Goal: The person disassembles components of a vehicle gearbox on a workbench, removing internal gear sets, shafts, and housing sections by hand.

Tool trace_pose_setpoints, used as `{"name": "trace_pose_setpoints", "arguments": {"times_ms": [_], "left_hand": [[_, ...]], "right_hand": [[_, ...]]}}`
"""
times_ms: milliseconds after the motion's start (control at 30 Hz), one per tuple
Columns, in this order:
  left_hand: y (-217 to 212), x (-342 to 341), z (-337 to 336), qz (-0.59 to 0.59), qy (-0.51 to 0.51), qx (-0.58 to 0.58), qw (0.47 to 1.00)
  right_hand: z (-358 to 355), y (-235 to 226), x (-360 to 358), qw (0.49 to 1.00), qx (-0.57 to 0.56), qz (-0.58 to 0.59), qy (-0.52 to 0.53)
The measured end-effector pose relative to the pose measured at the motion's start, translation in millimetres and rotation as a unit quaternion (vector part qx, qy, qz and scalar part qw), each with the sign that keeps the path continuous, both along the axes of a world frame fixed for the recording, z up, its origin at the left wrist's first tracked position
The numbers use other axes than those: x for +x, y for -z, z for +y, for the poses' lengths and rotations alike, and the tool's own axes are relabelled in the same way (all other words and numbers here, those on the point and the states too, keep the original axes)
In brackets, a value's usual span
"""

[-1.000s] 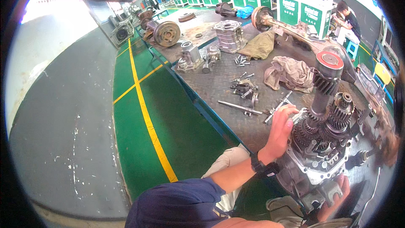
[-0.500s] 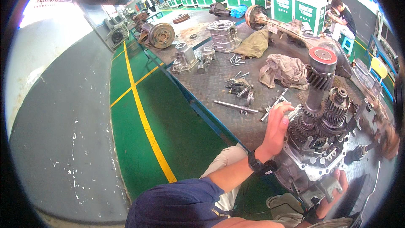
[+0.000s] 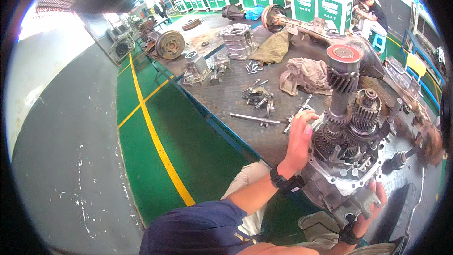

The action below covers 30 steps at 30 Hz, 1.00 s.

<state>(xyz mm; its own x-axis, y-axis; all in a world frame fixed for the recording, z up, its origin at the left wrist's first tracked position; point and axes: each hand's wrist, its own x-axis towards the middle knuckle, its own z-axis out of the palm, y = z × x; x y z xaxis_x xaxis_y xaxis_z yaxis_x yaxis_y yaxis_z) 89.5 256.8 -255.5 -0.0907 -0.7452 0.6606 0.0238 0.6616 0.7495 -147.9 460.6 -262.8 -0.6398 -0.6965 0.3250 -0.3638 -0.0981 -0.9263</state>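
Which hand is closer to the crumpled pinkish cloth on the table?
Left. The left hand is beside the gears, below the cloth in the picture; the right hand is farther down, at the housing's near side.

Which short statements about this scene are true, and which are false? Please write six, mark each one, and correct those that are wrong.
1. The left hand is left of the tall gear shaft in the picture. True.
2. The disc on top of this shaft is blue. False: it is mainly red.
3. A crumpled cloth lies on the bench. True.
4. The left arm has no band. False: a black band is around its wrist.
5. The right hand is above the shaft. False: it is low, at a grey forked metal piece.
6. A yellow line runs along the green floor. True.
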Motion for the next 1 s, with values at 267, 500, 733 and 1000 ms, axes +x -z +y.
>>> {"name": "trace_pose_setpoints", "arguments": {"times_ms": [267,500,733,1000], "left_hand": [[1,-2,-3,0.011,0.0,-0.008,1.0],[-1,0,-5,0.005,-0.01,-0.009,1.0],[5,-2,-2,0.007,-0.014,-0.004,1.0],[6,-5,2,0.009,0.01,0.006,1.0]], "right_hand": [[1,5,-3,1.0,0.022,0.019,-0.003],[-5,7,-4,1.0,0.016,0.023,0.006],[-4,5,0,0.998,0.028,0.052,0.019],[-2,-13,11,0.999,0.028,-0.015,0.036]]}}
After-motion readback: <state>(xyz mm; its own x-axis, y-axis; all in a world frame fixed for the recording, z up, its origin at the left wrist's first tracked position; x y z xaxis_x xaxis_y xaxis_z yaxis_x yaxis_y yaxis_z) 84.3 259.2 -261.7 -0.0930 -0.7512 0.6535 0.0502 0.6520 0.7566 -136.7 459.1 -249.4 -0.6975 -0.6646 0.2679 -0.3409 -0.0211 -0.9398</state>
